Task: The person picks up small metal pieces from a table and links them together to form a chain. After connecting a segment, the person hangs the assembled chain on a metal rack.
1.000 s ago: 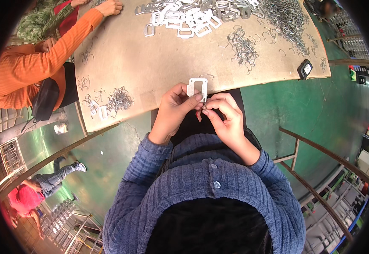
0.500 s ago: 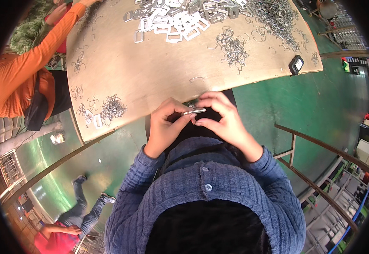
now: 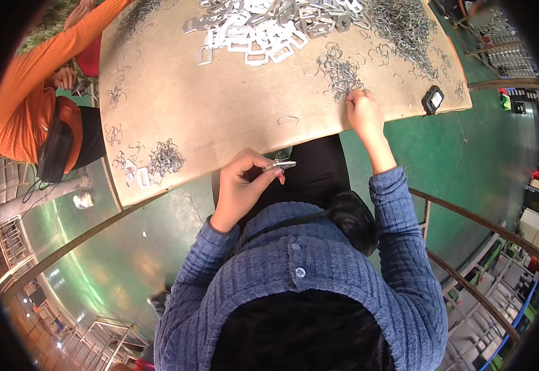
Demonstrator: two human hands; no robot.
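Note:
In front of my lap, just off the table's near edge, my left hand [image 3: 243, 185] pinches a small flat metal plate [image 3: 280, 166] between thumb and fingers, seen nearly edge-on. My right hand [image 3: 366, 117] reaches over the table edge to the near side of a small heap of bent wire clips [image 3: 337, 67]. Its fingertips are pressed together there, and whatever lies between them is too small to make out. A single wire clip [image 3: 287, 118] lies on the brown tabletop [image 3: 220, 117] beyond my left hand.
Flat metal frames [image 3: 257, 43] are heaped at the table's far middle, beside a larger wire clip pile [image 3: 405, 28]. Another small clip pile [image 3: 166, 157] lies near left. A black device [image 3: 432, 99] sits at the right edge. A co-worker's orange sleeve [image 3: 53, 55] reaches across far left.
My right hand has left the metal plate and moved forward and right to the small clip heap, its fingers closing. My left hand still grips the plate in nearly the same place.

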